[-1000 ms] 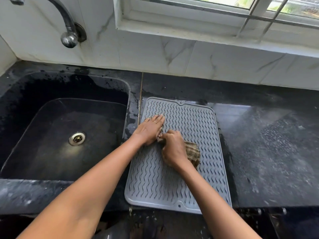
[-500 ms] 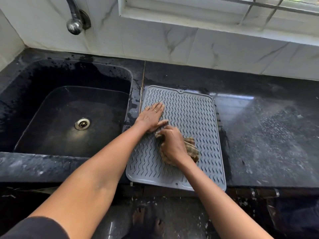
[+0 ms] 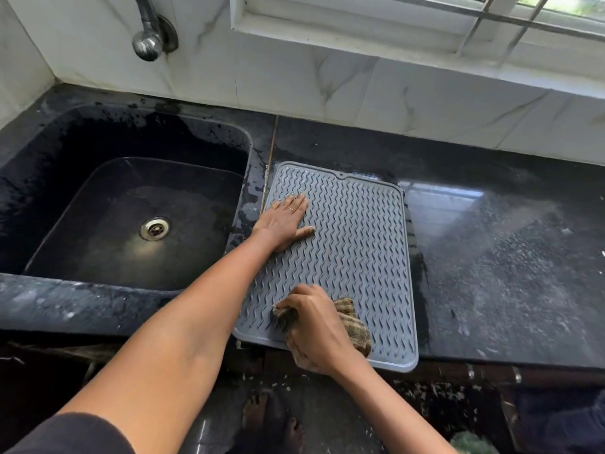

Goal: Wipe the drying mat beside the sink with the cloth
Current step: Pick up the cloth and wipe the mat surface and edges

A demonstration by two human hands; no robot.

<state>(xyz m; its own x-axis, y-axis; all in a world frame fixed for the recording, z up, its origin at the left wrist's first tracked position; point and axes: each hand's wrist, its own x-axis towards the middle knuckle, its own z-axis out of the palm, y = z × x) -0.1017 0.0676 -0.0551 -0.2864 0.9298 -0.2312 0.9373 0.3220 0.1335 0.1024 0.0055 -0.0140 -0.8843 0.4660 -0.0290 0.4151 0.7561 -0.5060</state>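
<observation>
A grey ribbed drying mat (image 3: 357, 244) lies on the black counter just right of the sink (image 3: 131, 221). My left hand (image 3: 284, 222) rests flat on the mat's upper left part, fingers together, a ring on one finger. My right hand (image 3: 314, 332) is closed around a brown checked cloth (image 3: 352, 324), pressed on the mat's near edge. Part of the cloth is hidden under that hand.
The black counter (image 3: 507, 273) stretches to the right, wet and streaked. A metal tap (image 3: 147, 34) comes out of the white marble wall above the sink. A window frame (image 3: 409, 24) runs along the top. Bare feet (image 3: 271, 421) stand on the dark floor below.
My right hand has dragged the cloth from the middle of the mat toward its near edge. My left hand has stayed flat on the mat's upper left part.
</observation>
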